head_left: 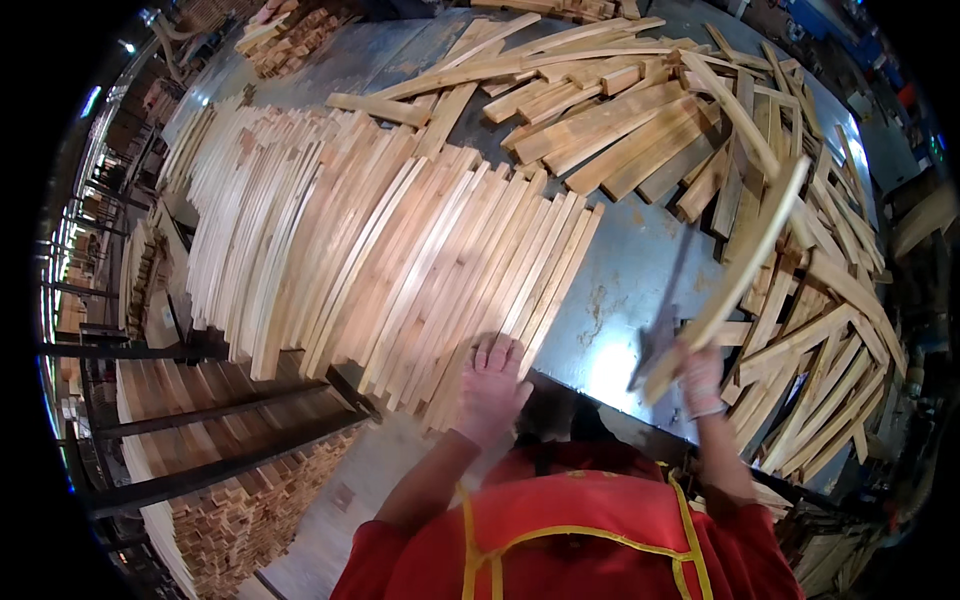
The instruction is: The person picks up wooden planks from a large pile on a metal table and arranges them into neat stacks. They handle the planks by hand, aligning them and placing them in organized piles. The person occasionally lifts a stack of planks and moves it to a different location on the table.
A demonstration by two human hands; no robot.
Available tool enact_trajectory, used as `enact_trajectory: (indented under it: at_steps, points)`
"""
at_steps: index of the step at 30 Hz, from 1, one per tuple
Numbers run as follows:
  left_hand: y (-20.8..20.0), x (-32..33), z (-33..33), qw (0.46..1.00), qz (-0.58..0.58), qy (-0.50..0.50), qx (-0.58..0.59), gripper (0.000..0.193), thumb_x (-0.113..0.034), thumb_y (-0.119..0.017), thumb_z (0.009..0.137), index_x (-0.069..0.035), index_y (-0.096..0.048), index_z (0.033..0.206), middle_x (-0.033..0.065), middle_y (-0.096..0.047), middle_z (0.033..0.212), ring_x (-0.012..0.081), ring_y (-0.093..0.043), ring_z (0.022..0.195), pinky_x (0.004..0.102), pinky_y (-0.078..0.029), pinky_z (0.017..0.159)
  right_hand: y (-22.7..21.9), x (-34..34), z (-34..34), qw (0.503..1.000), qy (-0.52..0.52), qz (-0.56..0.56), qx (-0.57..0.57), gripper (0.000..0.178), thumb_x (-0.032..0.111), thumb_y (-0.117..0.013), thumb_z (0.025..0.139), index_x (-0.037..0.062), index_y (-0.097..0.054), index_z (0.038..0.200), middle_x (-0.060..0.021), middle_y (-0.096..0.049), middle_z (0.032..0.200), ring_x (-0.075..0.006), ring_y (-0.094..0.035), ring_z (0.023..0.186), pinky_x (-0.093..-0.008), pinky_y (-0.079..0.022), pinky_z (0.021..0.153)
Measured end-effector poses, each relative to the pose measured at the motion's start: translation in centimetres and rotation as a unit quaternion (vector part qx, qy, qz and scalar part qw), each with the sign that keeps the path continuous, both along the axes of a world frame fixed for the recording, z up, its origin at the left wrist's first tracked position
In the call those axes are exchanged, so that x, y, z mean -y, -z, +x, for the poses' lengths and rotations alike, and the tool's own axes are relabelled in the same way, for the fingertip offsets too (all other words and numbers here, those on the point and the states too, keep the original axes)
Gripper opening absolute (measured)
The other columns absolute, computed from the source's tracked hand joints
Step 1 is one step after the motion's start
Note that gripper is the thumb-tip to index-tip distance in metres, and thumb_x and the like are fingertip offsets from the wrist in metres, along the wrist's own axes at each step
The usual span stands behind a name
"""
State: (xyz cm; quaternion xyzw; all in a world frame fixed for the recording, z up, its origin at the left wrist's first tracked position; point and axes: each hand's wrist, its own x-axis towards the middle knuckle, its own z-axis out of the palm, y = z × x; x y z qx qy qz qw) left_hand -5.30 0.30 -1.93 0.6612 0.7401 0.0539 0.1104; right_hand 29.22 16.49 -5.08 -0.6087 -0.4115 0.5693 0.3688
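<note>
My right hand (702, 382), in a pale glove, is closed around the lower part of a wooden strip (748, 262). The strip is tilted, its far end reaching up over the heap on the right. A broad row of wooden strips (400, 255) lies side by side on the metal table (640, 255). My left hand (491, 388), also gloved, rests on the near ends of this row toward its right edge. Its fingers are stretched out over the wood, and it holds nothing that I can see.
A jumbled heap of loose strips (830, 340) covers the table's right side, and wider boards (610, 130) lie across the back. At the lower left stands a stack of wood (250, 500) beneath dark metal bars (215, 460). Another small pile (290, 42) sits at the far left.
</note>
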Motion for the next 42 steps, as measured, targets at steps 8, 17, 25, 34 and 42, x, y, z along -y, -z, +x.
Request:
enact_trajectory:
  at_steps: [8, 17, 25, 34, 42]
  points:
    - [-1.6, 3.6, -1.4, 0.994, 0.036, -0.047, 0.088, 0.063, -0.031, -0.072, 0.086, -0.006, -0.055, 0.141, 0.0137, -0.052, 0.144, 0.0357, -0.049, 0.136, 0.0485, -0.041, 0.114, -1.1, 8.3, -15.7, 0.866, -0.409, -0.045, 0.285, 0.099, 0.060, -0.065, 0.094, -0.0018, -0.024, 0.161, -0.0338, -0.072, 0.111, -0.0487, -0.071, 0.105, -0.0509, -0.056, 0.094]
    - [-0.7, 2.6, -0.1, 0.993, 0.113, 0.005, 0.044, 0.049, -0.026, -0.066, 0.083, -0.004, -0.063, 0.127, 0.0126, -0.062, 0.125, 0.0331, -0.058, 0.122, 0.0491, -0.046, 0.107, -5.0, -12.3, -17.1, 0.849, -0.389, 0.170, 0.314, 0.059, 0.039, -0.065, 0.099, 0.0058, -0.058, 0.147, -0.0244, -0.066, 0.140, -0.0427, -0.064, 0.127, -0.0443, -0.055, 0.101]
    - [-0.3, -1.6, 1.1, 0.994, 0.052, -0.095, 0.028, 0.046, -0.032, -0.067, 0.089, -0.007, -0.063, 0.127, 0.0123, -0.066, 0.116, 0.0308, -0.064, 0.111, 0.0473, -0.050, 0.094, -7.0, -18.5, -22.7, 0.618, -0.458, 0.320, 0.554, 0.068, 0.049, -0.068, 0.092, 0.0049, -0.056, 0.142, -0.0173, -0.071, 0.131, -0.0367, -0.059, 0.130, -0.0510, -0.044, 0.108]
    - [-7.5, -14.0, 0.0, 0.977, 0.039, -0.135, 0.161, 0.037, -0.035, -0.067, 0.094, -0.005, -0.066, 0.116, 0.0154, -0.071, 0.101, 0.0343, -0.071, 0.103, 0.0504, -0.056, 0.089, -5.5, -10.6, -13.4, 0.953, -0.260, 0.152, -0.025, 0.090, 0.045, -0.073, 0.099, -0.0050, -0.033, 0.162, -0.0166, -0.059, 0.147, -0.0288, -0.058, 0.133, -0.0399, -0.044, 0.115]
    - [-13.5, -17.6, -7.9, 0.993, 0.001, -0.106, 0.057, 0.028, -0.022, -0.063, 0.096, -0.005, -0.067, 0.118, 0.0196, -0.073, 0.111, 0.0365, -0.075, 0.100, 0.0514, -0.060, 0.083, -4.3, 4.9, -20.4, 0.923, -0.349, -0.142, -0.074, 0.070, 0.017, -0.076, 0.094, 0.0111, -0.042, 0.156, -0.0027, -0.065, 0.112, -0.0109, -0.053, 0.086, -0.0274, -0.048, 0.075]
